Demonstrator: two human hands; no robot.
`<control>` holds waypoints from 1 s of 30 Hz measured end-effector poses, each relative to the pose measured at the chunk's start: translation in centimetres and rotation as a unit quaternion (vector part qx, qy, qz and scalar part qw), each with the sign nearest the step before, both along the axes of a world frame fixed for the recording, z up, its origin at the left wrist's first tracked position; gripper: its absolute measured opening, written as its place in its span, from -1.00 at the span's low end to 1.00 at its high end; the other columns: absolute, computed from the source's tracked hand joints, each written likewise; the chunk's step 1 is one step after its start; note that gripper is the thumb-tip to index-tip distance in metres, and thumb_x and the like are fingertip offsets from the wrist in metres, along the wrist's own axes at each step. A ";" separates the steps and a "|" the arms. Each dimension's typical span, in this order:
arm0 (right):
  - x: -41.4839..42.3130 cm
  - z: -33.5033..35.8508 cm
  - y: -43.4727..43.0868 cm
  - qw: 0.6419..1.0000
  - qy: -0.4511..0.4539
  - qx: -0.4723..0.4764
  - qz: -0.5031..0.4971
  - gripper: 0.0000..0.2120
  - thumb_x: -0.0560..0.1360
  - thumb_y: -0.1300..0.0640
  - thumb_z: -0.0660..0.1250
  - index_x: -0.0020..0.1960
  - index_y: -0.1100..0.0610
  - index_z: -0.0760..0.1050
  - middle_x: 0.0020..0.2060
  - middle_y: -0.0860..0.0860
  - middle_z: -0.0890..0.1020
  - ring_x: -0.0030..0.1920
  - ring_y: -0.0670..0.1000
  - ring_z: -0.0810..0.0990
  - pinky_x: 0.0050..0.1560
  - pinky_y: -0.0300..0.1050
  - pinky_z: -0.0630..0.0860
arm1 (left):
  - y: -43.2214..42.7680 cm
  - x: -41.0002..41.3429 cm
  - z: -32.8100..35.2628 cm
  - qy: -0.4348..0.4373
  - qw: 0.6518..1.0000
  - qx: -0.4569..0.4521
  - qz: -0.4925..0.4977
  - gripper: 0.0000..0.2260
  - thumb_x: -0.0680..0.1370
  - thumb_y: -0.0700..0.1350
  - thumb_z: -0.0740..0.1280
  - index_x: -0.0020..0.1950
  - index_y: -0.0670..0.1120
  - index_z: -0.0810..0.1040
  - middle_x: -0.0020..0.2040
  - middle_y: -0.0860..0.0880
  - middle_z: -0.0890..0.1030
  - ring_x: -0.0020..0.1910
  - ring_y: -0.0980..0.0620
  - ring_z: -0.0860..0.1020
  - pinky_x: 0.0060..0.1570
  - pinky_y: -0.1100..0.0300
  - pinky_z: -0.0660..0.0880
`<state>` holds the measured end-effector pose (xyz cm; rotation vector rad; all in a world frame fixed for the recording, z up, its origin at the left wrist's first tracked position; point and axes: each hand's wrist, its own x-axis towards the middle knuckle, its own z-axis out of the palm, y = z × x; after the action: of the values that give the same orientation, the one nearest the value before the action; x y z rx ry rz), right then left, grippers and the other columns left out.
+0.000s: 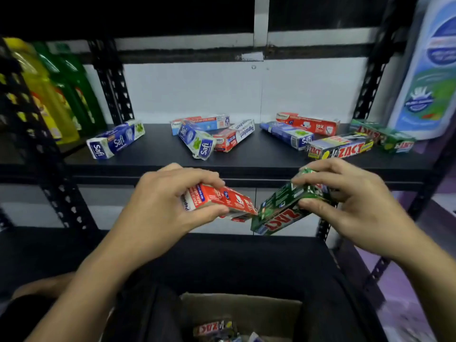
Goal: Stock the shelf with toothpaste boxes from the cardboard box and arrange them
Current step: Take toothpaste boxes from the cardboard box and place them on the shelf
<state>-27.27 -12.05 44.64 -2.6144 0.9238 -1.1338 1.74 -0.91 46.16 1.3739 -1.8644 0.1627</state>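
Your left hand (170,203) has fingers and thumb curled round a red Pepsodent box (222,198), and your right hand (350,203) pinches a green Zact box (281,213). Both are just in front of the shelf (246,159) edge, box ends nearly touching. More toothpaste boxes (116,141) lie scattered flat on the shelf. The cardboard box (246,312) below is cut off by the frame and its contents are mostly a blur.

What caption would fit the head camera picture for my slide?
Left hand holds a red Pepsodent box, right hand a green Zact box, before a shelf of scattered toothpaste boxes.
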 end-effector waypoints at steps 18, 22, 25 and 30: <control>6.5 1.3 -5.7 0.966 -0.145 -0.086 -0.196 -0.67 0.33 -0.05 0.56 0.01 0.03 0.57 -0.05 -0.01 0.33 -0.16 -0.07 0.36 -0.13 -0.21 0.34 | -1.6 4.7 3.0 0.126 0.958 -0.211 0.147 -0.74 0.41 0.00 0.54 0.07 0.06 0.67 0.07 0.14 0.66 0.04 0.09 0.62 -0.11 0.18 0.57; 8.6 -1.3 -7.9 0.972 -0.019 -0.028 -0.233 -0.56 0.38 -0.20 0.47 0.08 0.05 0.47 -0.01 -0.03 0.26 -0.08 0.03 0.43 -0.12 -0.15 0.39 | -3.5 6.6 1.4 0.207 0.927 -0.220 0.221 -0.75 0.42 0.04 0.54 0.07 0.09 0.68 -0.02 0.08 0.68 -0.06 0.17 0.64 -0.07 0.15 0.60; 9.5 -1.6 -9.2 0.975 0.001 -0.036 -0.218 -0.57 0.46 -0.16 0.40 0.17 0.11 0.48 0.10 0.01 0.37 0.02 0.09 0.49 -0.08 -0.08 0.44 | -5.6 8.3 0.0 0.248 0.898 -0.224 0.287 -0.76 0.42 0.09 0.54 0.05 0.09 0.68 -0.08 0.04 0.68 -0.13 0.16 0.63 -0.06 0.14 0.58; 11.0 -1.5 -11.4 0.974 0.053 -0.025 -0.217 -0.54 0.54 -0.11 0.31 0.32 0.14 0.44 0.24 0.08 0.44 0.14 0.16 0.50 0.06 0.02 0.49 | -9.3 10.1 -1.6 0.239 0.886 -0.189 0.349 -0.75 0.43 0.08 0.52 0.04 0.04 0.66 -0.09 0.04 0.68 -0.16 0.12 0.60 -0.11 0.14 0.53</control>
<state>-16.32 -23.46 43.12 -2.6047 1.5658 -1.1211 11.85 -10.22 44.55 1.5656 -0.8225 0.4750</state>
